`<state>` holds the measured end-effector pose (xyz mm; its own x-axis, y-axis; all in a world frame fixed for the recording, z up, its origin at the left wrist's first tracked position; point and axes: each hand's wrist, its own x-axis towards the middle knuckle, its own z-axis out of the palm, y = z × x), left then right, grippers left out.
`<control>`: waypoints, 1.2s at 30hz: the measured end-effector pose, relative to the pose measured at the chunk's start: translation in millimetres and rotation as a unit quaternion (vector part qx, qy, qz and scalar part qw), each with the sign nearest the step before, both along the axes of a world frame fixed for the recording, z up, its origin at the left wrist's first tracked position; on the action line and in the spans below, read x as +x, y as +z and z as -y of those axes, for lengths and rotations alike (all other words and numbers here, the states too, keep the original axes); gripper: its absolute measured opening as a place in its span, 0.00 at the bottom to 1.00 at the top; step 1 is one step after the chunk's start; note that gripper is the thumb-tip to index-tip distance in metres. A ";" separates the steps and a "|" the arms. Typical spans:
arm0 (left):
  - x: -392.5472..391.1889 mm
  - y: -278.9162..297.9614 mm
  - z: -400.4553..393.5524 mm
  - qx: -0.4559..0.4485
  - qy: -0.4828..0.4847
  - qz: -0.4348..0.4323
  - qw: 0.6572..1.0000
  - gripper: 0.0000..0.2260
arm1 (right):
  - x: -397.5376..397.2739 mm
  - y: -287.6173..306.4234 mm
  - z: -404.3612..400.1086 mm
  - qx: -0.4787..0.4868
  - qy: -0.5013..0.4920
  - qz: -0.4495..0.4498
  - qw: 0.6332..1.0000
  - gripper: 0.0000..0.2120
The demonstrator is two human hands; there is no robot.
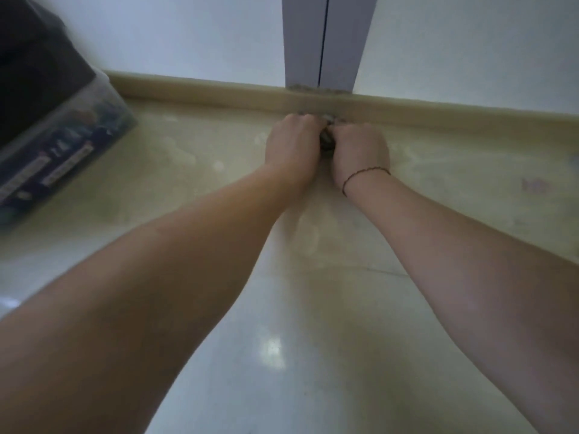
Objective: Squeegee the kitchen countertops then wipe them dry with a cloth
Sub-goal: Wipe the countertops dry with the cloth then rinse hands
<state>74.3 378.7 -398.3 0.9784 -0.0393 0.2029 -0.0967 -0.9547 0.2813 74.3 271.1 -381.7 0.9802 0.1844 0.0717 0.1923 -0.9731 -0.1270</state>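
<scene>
Both fists are curled tight, knuckles nearly meeting, and the grip is on a small dark-and-pale wad between them, most likely the cloth (327, 140). The left hand (293, 148) and the right hand (360, 155) hide nearly all of it, so only a sliver shows in the gap.

The cloth sits on the table (219, 189) right against the raised back lip (219, 90), directly under the grey wall panel (322, 42) that comes down to that lip. Left of the panel, well apart from the hands, a clear lidded box (62, 158) stands on the table under something dark.

To dry well here, I would press the wad flat into the corner along the lip, then draw it toward the front edge in overlapping passes, since pale streaks show around the hands.

Bunched as it is, the cloth has no long axis or heading I can make out.
</scene>
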 end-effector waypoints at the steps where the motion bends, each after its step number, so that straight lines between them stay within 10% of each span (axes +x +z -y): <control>1: -11.0 3.0 2.0 -0.015 -0.003 0.005 1.000 0.11 | -8.8 1.6 0.4 0.002 -0.006 -0.007 1.000 0.15; 17: -407.0 10.5 5.9 -0.069 -0.111 -0.028 0.991 0.23 | -392.8 9.5 53.4 0.104 0.143 -0.117 0.977 0.22; 27: -388.4 -12.9 56.6 -0.072 -0.091 0.064 0.991 0.25 | -353.1 -7.7 120.4 0.044 0.255 0.038 0.965 0.21; 36: -86.1 -0.2 132.8 -0.096 -0.044 -0.028 0.994 0.19 | -78.4 -0.1 147.8 0.009 0.074 0.012 0.997 0.23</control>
<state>-11.8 245.9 -398.5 0.9828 -0.0916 0.1604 -0.1571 -0.8710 0.4654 -4.1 123.3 -381.7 0.9405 0.3247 0.0999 0.3363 -0.9316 -0.1378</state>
